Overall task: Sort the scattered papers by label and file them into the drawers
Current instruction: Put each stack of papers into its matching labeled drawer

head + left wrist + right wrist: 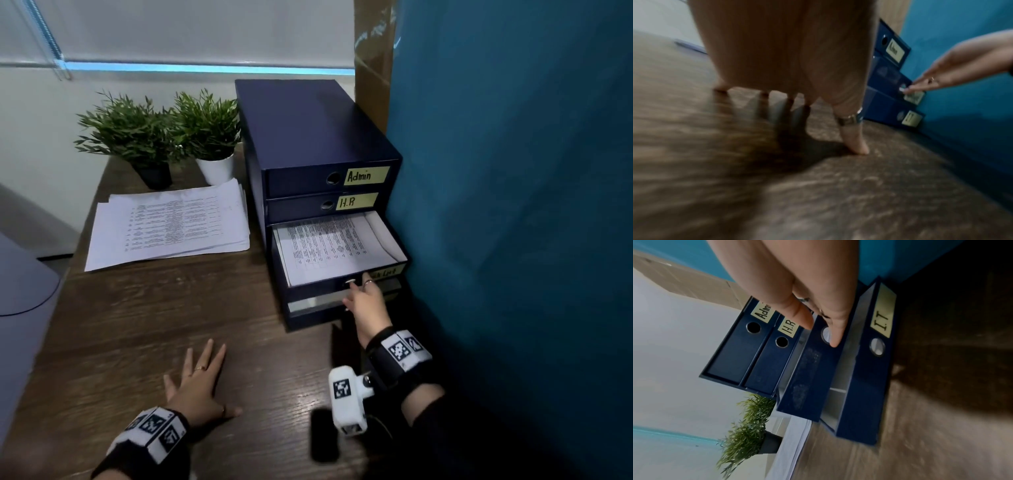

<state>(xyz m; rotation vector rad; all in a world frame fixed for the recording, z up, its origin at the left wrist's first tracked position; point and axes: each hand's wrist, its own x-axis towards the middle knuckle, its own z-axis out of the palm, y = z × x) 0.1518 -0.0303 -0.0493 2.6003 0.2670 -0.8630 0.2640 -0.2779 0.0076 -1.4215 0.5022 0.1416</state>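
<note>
A navy four-drawer file box (308, 137) stood at the right of centre in the head view, hard against a teal partition (513, 205), with its third drawer (339, 253) pulled out and a printed sheet (325, 246) lying flat inside. Yellow labels on the two closed drawers above read "Admin" (366, 175) and "H.R" (358, 201); the open drawer's own label was mostly hidden. The right hand (368, 301) reached to that drawer's front, its fingers straight and its fingertips (835, 340) touching the panel beside the round pull hole, gripping nothing. The left hand (198, 383) lay flat and spread on the wooden desk (137, 325) at lower centre, well apart from the right. A loose stack of papers (168, 226) rested at centre left, just beside the box and in front of two potted plants (161, 137). Only the right wrist view showed the bottom drawer (863, 369), also partly out, with its "I.T" label (882, 321); in the head view the hand covered that spot. The left wrist view, blurred, showed the thumb pressed to the desk. Bare desk lay between the stack and the hands, while the desk's left edge ran diagonally at lower left.
</note>
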